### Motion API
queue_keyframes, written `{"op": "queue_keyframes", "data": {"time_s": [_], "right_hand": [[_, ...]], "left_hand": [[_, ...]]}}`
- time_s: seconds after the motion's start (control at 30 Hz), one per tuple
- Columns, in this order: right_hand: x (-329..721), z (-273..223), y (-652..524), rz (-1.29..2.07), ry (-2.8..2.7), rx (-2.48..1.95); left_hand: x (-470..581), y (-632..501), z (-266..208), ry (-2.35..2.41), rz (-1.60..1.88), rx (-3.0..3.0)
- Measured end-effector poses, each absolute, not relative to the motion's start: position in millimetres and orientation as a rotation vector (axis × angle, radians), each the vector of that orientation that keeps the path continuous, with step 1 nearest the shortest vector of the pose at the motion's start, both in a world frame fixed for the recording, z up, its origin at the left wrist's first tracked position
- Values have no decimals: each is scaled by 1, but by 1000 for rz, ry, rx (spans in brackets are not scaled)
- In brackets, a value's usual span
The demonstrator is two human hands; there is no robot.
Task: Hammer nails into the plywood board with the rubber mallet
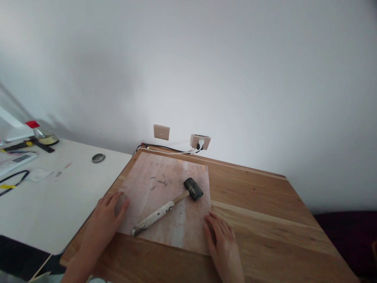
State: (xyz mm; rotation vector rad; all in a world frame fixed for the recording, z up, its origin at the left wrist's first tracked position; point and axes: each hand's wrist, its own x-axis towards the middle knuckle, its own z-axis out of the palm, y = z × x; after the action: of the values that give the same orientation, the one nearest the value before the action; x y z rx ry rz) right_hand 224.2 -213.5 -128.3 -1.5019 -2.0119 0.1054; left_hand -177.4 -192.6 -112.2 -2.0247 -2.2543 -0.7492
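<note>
A flat pinkish square board (147, 204) lies on the wooden tabletop. My left hand (106, 218) rests at its left edge, thumb apart from the fingers. Against the right edge lies my right hand (222, 239), its fingers lightly bent and the thumb spread; it holds nothing. Between the hands a mallet (157, 212) lies slantwise on the board, black head toward the far right and worn white handle end toward the near left. Several small nails (161, 182) are scattered on the board beyond the handle.
Behind the board, cables (173, 151) run along the wall to a socket (200, 142), beside a blank wall plate (161, 132). A white table (76, 188) adjoins on the left, bearing a grey ring-shaped object (98, 158), a red-capped bottle (44, 135) and tools.
</note>
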Motion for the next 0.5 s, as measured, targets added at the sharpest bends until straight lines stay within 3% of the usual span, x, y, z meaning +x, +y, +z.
{"op": "queue_keyframes", "data": {"time_s": [0.3,0.5], "right_hand": [[314,-127,-238,-21,-1708,-1764],[267,-102,-251,507,-1557,-1872]], "left_hand": [[-96,-205,-104,-2097,-688,-2331],[-48,-183,-105,-1927,-687,-2485]]}}
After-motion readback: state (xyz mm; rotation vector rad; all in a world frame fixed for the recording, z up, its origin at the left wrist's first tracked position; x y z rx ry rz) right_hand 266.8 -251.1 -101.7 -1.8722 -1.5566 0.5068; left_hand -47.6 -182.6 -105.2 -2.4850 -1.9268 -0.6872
